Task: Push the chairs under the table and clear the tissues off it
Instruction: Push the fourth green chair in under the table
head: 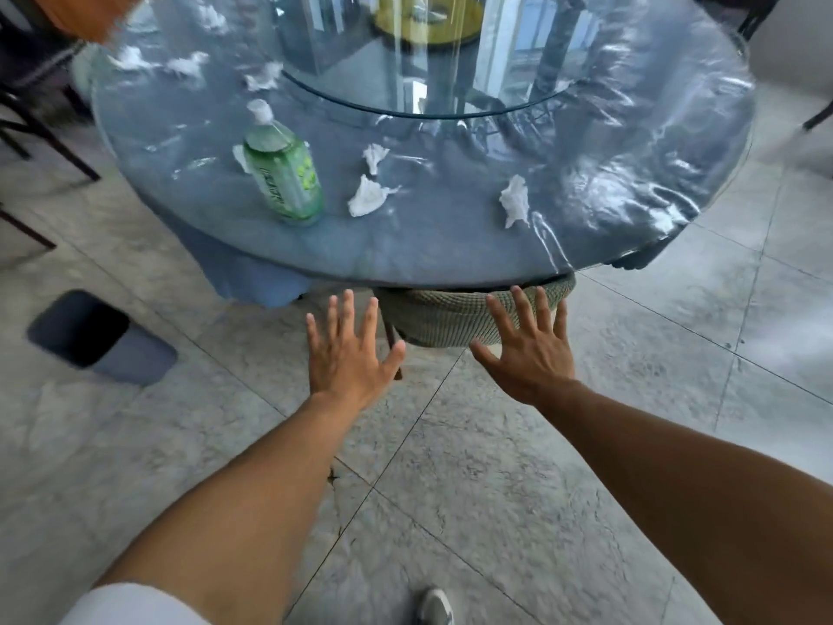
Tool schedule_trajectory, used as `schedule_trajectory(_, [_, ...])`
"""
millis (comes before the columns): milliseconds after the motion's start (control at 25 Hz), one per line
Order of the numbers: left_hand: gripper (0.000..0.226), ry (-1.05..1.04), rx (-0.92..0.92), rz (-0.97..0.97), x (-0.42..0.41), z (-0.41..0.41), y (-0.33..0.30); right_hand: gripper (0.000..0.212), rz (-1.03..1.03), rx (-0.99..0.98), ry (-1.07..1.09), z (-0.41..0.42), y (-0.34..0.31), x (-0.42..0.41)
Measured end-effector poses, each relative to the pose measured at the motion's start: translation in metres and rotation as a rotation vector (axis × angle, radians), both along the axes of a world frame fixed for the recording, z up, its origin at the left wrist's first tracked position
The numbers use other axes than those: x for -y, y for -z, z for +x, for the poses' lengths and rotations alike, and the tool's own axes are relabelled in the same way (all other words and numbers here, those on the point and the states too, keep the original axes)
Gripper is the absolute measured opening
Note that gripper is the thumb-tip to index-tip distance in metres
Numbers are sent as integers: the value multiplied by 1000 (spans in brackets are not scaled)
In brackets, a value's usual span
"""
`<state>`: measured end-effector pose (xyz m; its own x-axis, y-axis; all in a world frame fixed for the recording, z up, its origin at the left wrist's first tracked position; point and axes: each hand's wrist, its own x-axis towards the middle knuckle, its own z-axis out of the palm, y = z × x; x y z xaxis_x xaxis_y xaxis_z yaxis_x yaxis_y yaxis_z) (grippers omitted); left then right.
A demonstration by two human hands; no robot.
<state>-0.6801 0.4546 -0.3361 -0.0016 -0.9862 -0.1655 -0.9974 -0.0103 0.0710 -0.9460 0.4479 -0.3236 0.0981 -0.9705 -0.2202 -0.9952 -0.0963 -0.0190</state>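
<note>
A round table [450, 250] under clear plastic carries several crumpled white tissues, among them one [368, 197] near the front, another [515, 200] to its right and a third [375, 155] behind. A chair with a checked cushion [437, 318] sits tucked under the table's front edge. My left hand [349, 349] hovers flat with fingers spread just left of the chair. Over the chair's back, my right hand [529, 345] is also spread flat; I cannot tell if it touches. Neither hand holds anything.
A green drink bottle [284, 173] stands on the table's left front. A glass turntable [423, 60] fills the table's middle. A dark bin [97, 338] stands on the tiled floor at left. Dark chair frames [31, 110] stand at the far left and another chair [757, 15] at the back right.
</note>
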Motion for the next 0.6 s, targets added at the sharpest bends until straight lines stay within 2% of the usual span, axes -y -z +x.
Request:
schedule_trajectory(320, [89,-45,-85,-53,-53,20,-71,85,-37,89,43,42,-67,-31])
schedule_trajectory(600, [91,-31,-77,-44,-21,10,-91,80,-30,156,98,25,-80,-3])
